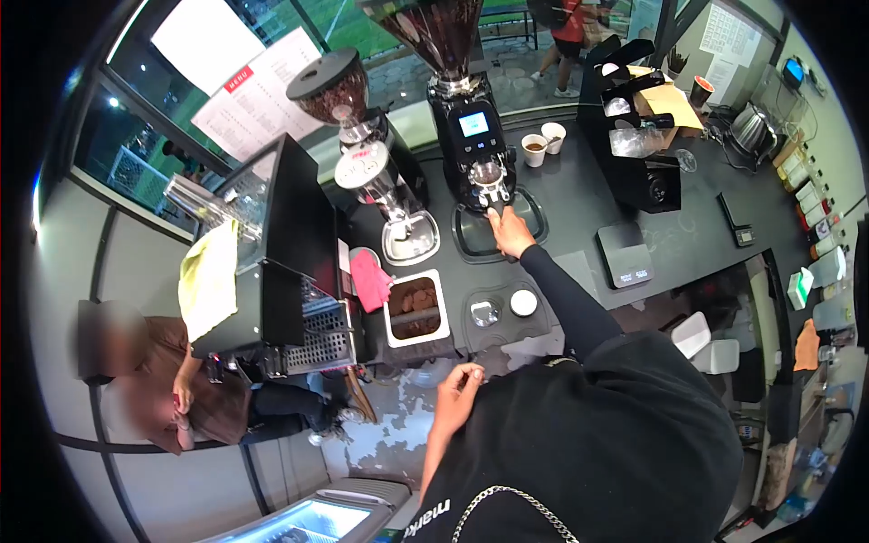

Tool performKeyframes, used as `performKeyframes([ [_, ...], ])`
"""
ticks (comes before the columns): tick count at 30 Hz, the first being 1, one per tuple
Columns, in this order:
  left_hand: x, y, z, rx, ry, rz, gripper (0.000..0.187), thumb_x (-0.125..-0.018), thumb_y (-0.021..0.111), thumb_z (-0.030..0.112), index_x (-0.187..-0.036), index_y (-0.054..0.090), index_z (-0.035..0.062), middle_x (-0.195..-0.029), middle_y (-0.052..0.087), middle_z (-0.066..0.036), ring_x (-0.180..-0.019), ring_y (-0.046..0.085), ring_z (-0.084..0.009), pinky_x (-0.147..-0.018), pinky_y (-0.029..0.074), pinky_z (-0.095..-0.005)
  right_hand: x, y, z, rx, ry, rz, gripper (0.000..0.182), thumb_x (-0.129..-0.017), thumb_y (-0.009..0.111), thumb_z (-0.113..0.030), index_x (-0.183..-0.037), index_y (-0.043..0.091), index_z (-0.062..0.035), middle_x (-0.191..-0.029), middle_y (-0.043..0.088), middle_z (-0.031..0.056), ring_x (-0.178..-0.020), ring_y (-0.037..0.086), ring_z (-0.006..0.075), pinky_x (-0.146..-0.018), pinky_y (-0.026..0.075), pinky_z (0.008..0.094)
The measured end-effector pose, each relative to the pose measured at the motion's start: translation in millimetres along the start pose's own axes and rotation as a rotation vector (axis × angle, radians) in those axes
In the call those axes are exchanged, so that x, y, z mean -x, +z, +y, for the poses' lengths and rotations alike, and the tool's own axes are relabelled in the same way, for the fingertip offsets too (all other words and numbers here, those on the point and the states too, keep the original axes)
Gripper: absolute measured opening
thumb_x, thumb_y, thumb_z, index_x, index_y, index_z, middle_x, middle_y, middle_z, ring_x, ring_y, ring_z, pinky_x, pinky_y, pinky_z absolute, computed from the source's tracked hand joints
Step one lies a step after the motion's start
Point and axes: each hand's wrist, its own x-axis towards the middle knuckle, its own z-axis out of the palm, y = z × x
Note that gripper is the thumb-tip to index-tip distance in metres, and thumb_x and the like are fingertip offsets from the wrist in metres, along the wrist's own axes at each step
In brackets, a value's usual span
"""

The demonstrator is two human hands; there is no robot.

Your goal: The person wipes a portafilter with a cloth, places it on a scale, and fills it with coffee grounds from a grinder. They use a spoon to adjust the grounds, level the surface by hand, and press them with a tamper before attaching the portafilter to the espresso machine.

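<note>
Dark café counter under a window. At far left, a seated person beside the espresso machine. Left hand loosely curled near the body, holding nothing. Right hand clamped on a portafilter handle, basket docked under the grinder. Scale farther right.

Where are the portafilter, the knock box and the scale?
portafilter (489, 181): head view, basket under the grinder.
knock box (415, 309): head view, the grounds inside.
scale (624, 253): head view, its top plate.
</note>
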Motion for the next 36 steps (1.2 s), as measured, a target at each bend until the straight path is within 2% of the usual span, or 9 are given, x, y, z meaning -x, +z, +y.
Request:
performKeyframes([
  [1,-3,1,8,-0.026,0.015,-0.028,0.019,-0.103,0.063,0.017,-0.105,0.068,-0.0009,-0.091,0.069,0.0,-0.087,0.062,-0.0076,-0.081,0.051,-0.0262,0,2,-1,0.012,-0.048,0.03,0.053,-0.107,0.047,-0.043,-0.103,0.046,0.0094,-0.071,0.067,0.0253,-0.055,0.068,0.0359,-0.055,0.056,0.0468],
  [2,-7,2,10,-0.025,0.043,-0.046,0.018,-0.103,0.064,0.017,-0.105,0.068,-0.0007,-0.09,0.069,-0.002,-0.087,0.063,-0.0086,-0.081,0.051,-0.0269,1,0,-1,-0.001,-0.031,0.002,0.052,-0.107,0.046,-0.043,-0.103,0.046,0.0093,-0.071,0.067,0.024,-0.054,0.068,0.0332,-0.051,0.055,0.0448],
  [4,-15,5,13,-0.059,0.058,-0.072,0.018,-0.102,0.064,0.017,-0.105,0.068,-0.0008,-0.091,0.07,-0.004,-0.086,0.063,-0.0097,-0.082,0.052,-0.0275,-1,-3,-2,0.025,-0.022,-0.021,0.052,-0.107,0.046,-0.042,-0.103,0.045,0.0092,-0.068,0.066,0.0219,-0.051,0.067,0.0296,-0.048,0.054,0.0421],
  [10,-28,13,25,-0.099,0.084,-0.124,0.016,-0.102,0.064,0.016,-0.105,0.068,0.0008,-0.093,0.07,-0.005,-0.085,0.064,-0.0109,-0.081,0.052,-0.0284,2,-10,-11,0.041,0.001,-0.038,0.053,-0.108,0.044,-0.043,-0.103,0.045,0.0096,-0.068,0.066,0.021,-0.05,0.067,0.0287,-0.048,0.055,0.0412],
  [12,-29,16,26,-0.093,0.097,-0.132,0.016,-0.101,0.064,0.016,-0.105,0.068,0.0008,-0.094,0.07,-0.005,-0.085,0.064,-0.0111,-0.081,0.052,-0.0284,2,-11,-12,0.039,0.003,-0.051,0.05,-0.108,0.044,-0.041,-0.102,0.046,0.0084,-0.068,0.064,0.0182,-0.048,0.065,0.0239,-0.045,0.054,0.0381],
  [21,-25,20,24,-0.122,0.09,-0.157,0.018,-0.102,0.064,0.018,-0.107,0.068,0.0006,-0.093,0.07,-0.003,-0.088,0.065,-0.0102,-0.082,0.052,-0.0274,0,-14,-14,0.038,0.029,-0.095,0.051,-0.108,0.044,-0.041,-0.102,0.045,0.0089,-0.068,0.063,0.0164,-0.05,0.066,0.0231,-0.044,0.056,0.0379],
  [23,-25,23,22,-0.11,0.091,-0.135,0.017,-0.101,0.065,0.016,-0.105,0.068,0.0004,-0.092,0.069,-0.005,-0.084,0.063,-0.0115,-0.079,0.051,-0.0286,0,-15,-16,0.037,0.039,-0.103,0.051,-0.108,0.044,-0.042,-0.102,0.045,0.0089,-0.069,0.063,0.0154,-0.05,0.066,0.0229,-0.044,0.056,0.0379],
  [28,-31,32,20,-0.124,0.093,-0.148,0.017,-0.102,0.064,0.017,-0.106,0.067,0.0004,-0.092,0.069,-0.004,-0.085,0.063,-0.0103,-0.08,0.051,-0.028,-5,-20,-19,-0.037,0.118,-0.183,0.047,-0.108,0.045,-0.042,-0.107,0.046,0.0058,-0.075,0.063,0.0134,-0.051,0.066,0.0219,-0.042,0.056,0.0381],
  [36,-45,67,41,-0.104,0.063,-0.103,0.017,-0.103,0.064,0.017,-0.108,0.067,0.0005,-0.094,0.069,-0.002,-0.088,0.063,-0.0091,-0.082,0.052,-0.0272,-7,-29,-19,-0.083,0.124,-0.28,0.046,-0.108,0.045,-0.042,-0.108,0.045,0.0045,-0.073,0.062,0.0124,-0.05,0.065,0.0217,-0.043,0.057,0.0384],
])
